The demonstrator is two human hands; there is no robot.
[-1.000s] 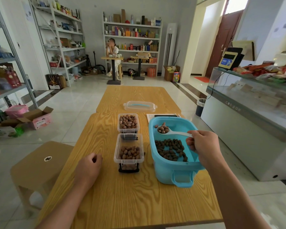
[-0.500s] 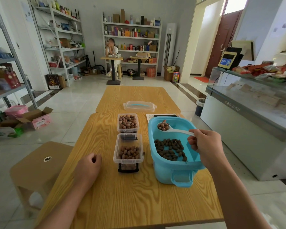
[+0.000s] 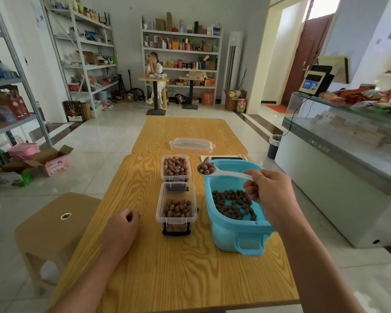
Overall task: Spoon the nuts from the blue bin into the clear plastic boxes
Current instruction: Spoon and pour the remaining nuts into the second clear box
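A blue bin (image 3: pixel 237 231) with brown nuts (image 3: pixel 233 203) in its bottom stands on the wooden table (image 3: pixel 178 267). My right hand (image 3: pixel 273 197) grips the handle of a white spoon (image 3: pixel 221 173), whose bowl carries a few nuts above the bin's far left corner. To the bin's left stand two clear plastic boxes: the far box (image 3: pixel 176 168) is nearly full of nuts, the near box (image 3: pixel 176 205) holds a shallower layer. My left hand (image 3: pixel 122 227) rests on the table with fingers loosely curled, holding nothing.
A clear lid with a blue handle (image 3: pixel 191 145) lies farther back on the table. Papers and a dark flat object (image 3: pixel 226 158) lie behind the bin. A brown stool (image 3: pixel 54 224) stands left of the table, a glass counter (image 3: pixel 348 168) to the right.
My right hand has lifted the loaded spoon out of the bin and carried it left toward the far clear box. My left hand has stayed put.
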